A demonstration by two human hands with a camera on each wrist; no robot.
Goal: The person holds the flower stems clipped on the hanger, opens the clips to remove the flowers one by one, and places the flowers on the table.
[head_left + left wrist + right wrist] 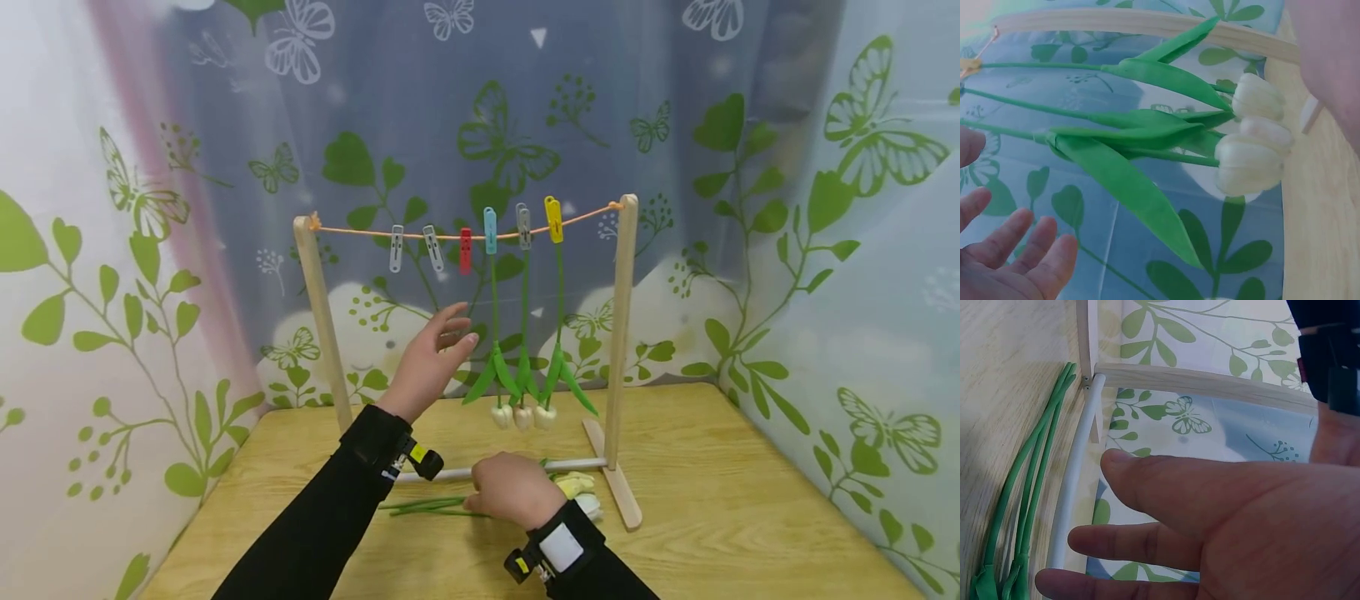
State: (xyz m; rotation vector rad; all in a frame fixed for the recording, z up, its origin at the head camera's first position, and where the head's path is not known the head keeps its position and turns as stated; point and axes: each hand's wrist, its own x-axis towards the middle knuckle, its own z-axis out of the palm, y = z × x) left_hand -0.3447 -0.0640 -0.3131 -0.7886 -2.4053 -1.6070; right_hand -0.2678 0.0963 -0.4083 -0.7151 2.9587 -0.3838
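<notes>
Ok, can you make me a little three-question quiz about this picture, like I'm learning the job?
1. How many pale tulips with green leaves hang below the thin orange cord?
2. True or false: the small red plastic clip is holding a flower.
3. Fill in: the person's ____ hand is nearer the long green stems lying on the light wooden table.

Key:
1. Three.
2. False; no flower hangs from it.
3. Right hand.

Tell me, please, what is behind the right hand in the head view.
Green stems show left of the right hand, yellow petals and white petals right of it; a white crossbar runs behind. The hand covers the middle of the stems and crossbar.
</notes>
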